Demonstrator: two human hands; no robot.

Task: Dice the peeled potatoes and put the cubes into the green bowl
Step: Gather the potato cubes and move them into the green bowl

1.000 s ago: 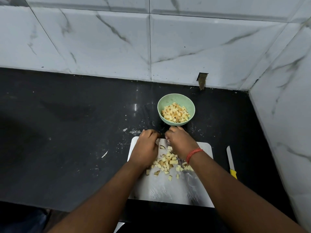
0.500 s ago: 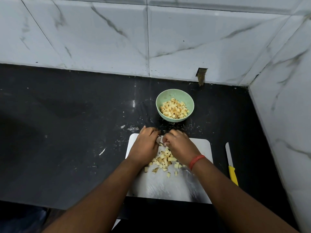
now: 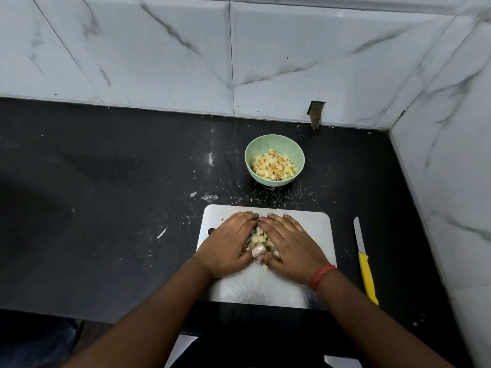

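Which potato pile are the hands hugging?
The potato cubes on the cutting board, cupped between left hand and right hand; the green bowl's cubes sit untouched.

Both hands, left (image 3: 230, 244) and right (image 3: 288, 245), lie flat on the board (image 3: 313, 229) at lower centre, cupping cubes (image 3: 259, 239) between them. Bowl (image 3: 274, 140) of cubes sits above, knife (image 3: 365, 264) at right.

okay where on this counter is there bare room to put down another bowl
The black counter left of the cutting board, out to the front edge, is the widest bare stretch, only flecked with scraps. Another lies behind the green bowl along the wall. It is crowded on the board, under both hands, and in the strip holding the knife.
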